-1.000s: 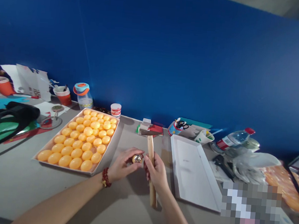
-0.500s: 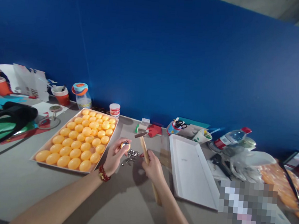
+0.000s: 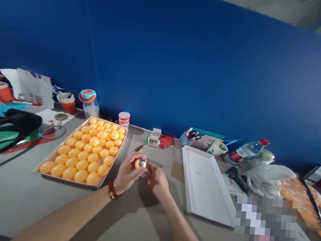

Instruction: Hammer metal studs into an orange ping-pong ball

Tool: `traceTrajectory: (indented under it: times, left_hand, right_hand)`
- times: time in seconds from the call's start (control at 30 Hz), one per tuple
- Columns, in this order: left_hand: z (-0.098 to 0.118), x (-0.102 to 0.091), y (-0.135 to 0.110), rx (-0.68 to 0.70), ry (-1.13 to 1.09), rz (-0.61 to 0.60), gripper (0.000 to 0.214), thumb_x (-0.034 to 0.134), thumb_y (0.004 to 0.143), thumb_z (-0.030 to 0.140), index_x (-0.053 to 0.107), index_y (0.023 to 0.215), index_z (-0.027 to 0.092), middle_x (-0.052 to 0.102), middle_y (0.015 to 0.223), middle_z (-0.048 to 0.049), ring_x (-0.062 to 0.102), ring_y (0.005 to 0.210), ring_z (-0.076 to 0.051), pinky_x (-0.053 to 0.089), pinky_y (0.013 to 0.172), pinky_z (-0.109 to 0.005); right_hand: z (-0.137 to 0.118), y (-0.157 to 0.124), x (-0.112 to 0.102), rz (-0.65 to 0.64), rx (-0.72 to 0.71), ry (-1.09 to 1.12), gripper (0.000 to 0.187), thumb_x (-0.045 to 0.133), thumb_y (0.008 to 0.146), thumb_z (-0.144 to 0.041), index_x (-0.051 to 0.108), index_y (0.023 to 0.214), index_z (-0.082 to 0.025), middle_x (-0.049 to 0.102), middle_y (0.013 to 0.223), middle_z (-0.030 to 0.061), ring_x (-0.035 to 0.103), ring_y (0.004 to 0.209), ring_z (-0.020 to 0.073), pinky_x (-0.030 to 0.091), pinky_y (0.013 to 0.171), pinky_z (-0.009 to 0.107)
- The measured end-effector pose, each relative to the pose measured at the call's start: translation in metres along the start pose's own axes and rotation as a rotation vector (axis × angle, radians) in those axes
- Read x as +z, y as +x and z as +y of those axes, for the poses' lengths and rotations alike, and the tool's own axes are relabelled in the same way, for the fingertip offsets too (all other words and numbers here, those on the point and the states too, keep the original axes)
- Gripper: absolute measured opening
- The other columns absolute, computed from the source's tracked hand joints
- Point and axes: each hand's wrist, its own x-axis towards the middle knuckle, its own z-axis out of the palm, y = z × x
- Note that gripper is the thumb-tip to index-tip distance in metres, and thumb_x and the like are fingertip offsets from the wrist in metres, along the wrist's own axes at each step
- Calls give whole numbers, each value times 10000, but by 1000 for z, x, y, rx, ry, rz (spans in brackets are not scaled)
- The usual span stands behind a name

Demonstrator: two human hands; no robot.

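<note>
My left hand is closed around an orange ping-pong ball, whose facing side shows shiny silver pieces. I cannot tell whether those pieces lie inside it or on it. Close against the ball, my right hand grips a wooden-handled hammer; its thin dark head points up and left behind my left fingers. Most of the handle is hidden by my hands. The loose silver pieces on the table are covered by my hands. To the left lies a shallow box of orange balls.
An upturned white lid or tray lies to the right. Along the blue wall stand a clear bottle, a small tub, a pen cup and a soda bottle. A black-handled item sits far left.
My right hand has moved left to my left hand, and the hammer has tilted left behind the ball. My left hand has shifted slightly right, turning the ball's silver side toward me.
</note>
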Motion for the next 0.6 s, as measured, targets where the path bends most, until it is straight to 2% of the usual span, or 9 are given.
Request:
traceTrajectory:
  times: [0.27,0.43,0.6]
  left_hand:
    - [2,1,-1,61,-4,-36,327,746,734,318,632,1013,192,574,1021,-80,565,956,-218,508,784,-314]
    - [1,-1,0,91,-1,-63,314,722,761,318,632,1036,195,584,1037,-93,571,973,-228,516,784,-321]
    - [1,-1,-2,51,-13,-88,340,708,776,284,606,1089,197,565,1088,-107,578,994,-231,529,808,-333]
  right_hand:
    - [-6,-6,-2,-2,-50,-67,349,519,745,-73,575,1048,-238,685,998,52,618,800,198,350,627,253]
    - [1,-2,-5,-1,-52,-68,195,525,796,-129,582,970,-197,678,933,72,611,820,210,364,655,258]
    - [5,0,-3,-2,-62,-51,200,569,783,-140,584,973,-198,655,1025,74,596,896,203,367,683,243]
